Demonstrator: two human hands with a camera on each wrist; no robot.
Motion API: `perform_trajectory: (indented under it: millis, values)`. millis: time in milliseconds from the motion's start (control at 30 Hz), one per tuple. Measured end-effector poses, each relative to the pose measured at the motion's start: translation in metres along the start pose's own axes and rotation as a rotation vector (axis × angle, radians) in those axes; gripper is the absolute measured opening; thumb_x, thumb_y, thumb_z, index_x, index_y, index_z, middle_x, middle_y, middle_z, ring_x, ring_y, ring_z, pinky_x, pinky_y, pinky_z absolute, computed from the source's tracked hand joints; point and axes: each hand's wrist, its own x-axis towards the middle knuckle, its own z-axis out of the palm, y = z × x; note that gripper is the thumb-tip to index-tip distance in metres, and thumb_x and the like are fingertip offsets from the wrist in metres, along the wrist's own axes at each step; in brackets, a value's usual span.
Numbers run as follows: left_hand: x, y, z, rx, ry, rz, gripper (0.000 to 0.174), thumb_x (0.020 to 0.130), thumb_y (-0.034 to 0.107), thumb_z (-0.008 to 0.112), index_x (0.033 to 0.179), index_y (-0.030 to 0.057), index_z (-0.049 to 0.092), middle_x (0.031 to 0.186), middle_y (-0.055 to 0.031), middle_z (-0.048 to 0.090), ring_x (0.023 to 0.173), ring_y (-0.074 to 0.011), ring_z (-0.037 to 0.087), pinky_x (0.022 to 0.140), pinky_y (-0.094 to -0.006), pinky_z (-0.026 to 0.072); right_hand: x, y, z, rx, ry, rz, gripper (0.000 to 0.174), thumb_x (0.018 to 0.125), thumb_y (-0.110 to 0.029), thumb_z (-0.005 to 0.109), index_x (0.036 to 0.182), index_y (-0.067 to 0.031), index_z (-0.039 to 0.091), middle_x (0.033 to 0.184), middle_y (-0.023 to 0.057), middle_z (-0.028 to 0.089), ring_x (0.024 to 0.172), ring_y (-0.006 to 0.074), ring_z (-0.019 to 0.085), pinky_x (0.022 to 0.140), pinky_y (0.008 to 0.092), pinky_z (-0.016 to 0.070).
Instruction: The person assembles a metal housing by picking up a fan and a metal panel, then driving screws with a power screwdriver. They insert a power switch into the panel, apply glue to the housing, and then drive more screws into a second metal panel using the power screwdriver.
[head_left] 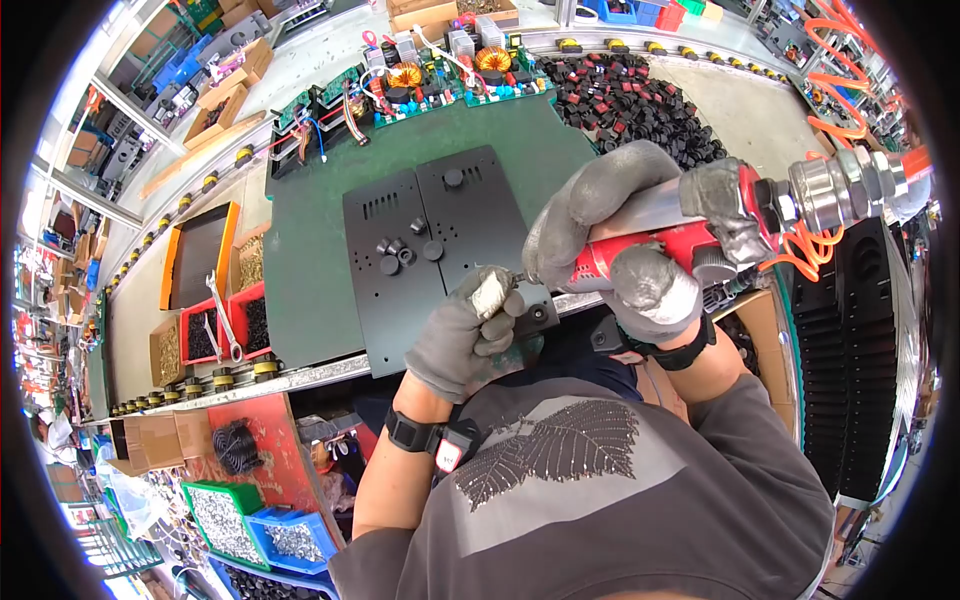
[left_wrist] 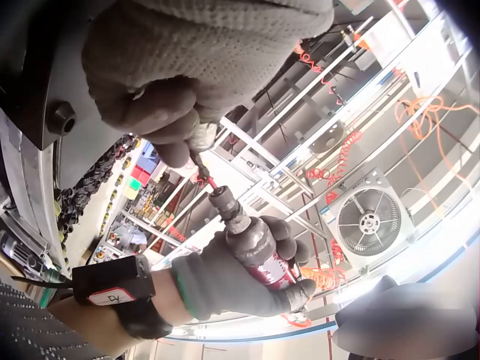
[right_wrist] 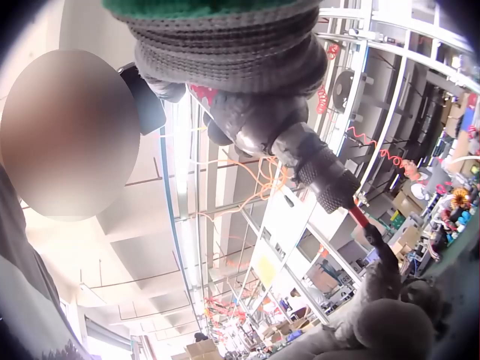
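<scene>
Grey-gloved, my right hand (head_left: 590, 195) grips a red air screwdriver (head_left: 690, 240), held sideways above the front right of the work mat. Its knurled chuck (right_wrist: 326, 180) carries a thin bit that points at my left hand (head_left: 455, 330). The left fingers, gloved too, are curled and pinch at the bit's dark end (left_wrist: 198, 165); anything small between these fingertips is hidden. Below lie two black slotted metal panels, a left one (head_left: 385, 280) and a right one (head_left: 480, 220), side by side. Several round black feet (head_left: 433, 250) rest on them, one (head_left: 539, 314) near the front right corner.
The panels lie on a green mat (head_left: 310, 260). Circuit boards (head_left: 430, 95) and a heap of black parts (head_left: 640, 105) stand behind. Red screw bins (head_left: 250, 315) with a wrench (head_left: 225, 320) are at left. A coiled orange air hose (head_left: 835, 90) hangs at right, beside stacked black panels (head_left: 845, 350).
</scene>
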Motion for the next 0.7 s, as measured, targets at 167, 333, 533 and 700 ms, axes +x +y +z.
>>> perform_trajectory:
  millis: [167,333,533,700]
  values:
    - [0.005,-0.006,-0.006,0.019,0.043,0.042,0.026,0.1,0.026,0.05,0.111,0.0035,0.057,0.078,0.002,0.053,0.054,-0.002,0.038,0.043,-0.0162,0.0289,-0.001,0.0,0.006,0.073,0.044,0.002,0.008,0.082,-0.005,0.066,0.082,-0.0017,0.059,0.094,0.0108,0.058,0.076,0.0205,0.063,0.065,0.0331,0.0533]
    - [0.005,-0.006,-0.006,-0.024,-0.007,0.027,0.028,0.1,0.032,0.05,0.107,0.006,0.057,0.074,0.0031,0.05,0.053,-0.0025,0.036,0.043,-0.0172,0.028,0.0,0.0,0.007,-0.052,0.029,0.028,0.006,0.079,-0.002,0.066,0.079,-0.0014,0.06,0.093,0.0103,0.059,0.076,0.0213,0.063,0.067,0.0342,0.053]
    - [0.016,-0.01,-0.009,0.271,0.079,0.058,0.022,0.102,0.029,0.047,0.093,0.0095,0.054,0.067,0.0042,0.042,0.052,-0.0035,0.034,0.044,-0.0178,0.0264,0.004,-0.002,0.012,-0.071,-0.076,0.077,0.025,0.078,-0.016,0.074,0.092,-0.0025,0.058,0.086,0.0114,0.063,0.075,0.0219,0.064,0.069,0.035,0.0525]
    - [0.015,-0.026,-0.053,0.981,0.092,0.388,0.018,0.096,0.024,0.053,0.105,0.0089,0.055,0.076,-0.0053,0.055,0.061,-0.0183,0.051,0.053,-0.0277,0.0402,-0.004,-0.011,0.014,-0.21,-0.129,0.108,0.045,0.076,-0.022,0.083,0.106,-0.0012,0.057,0.085,0.0153,0.066,0.077,0.0231,0.065,0.071,0.0356,0.0528]
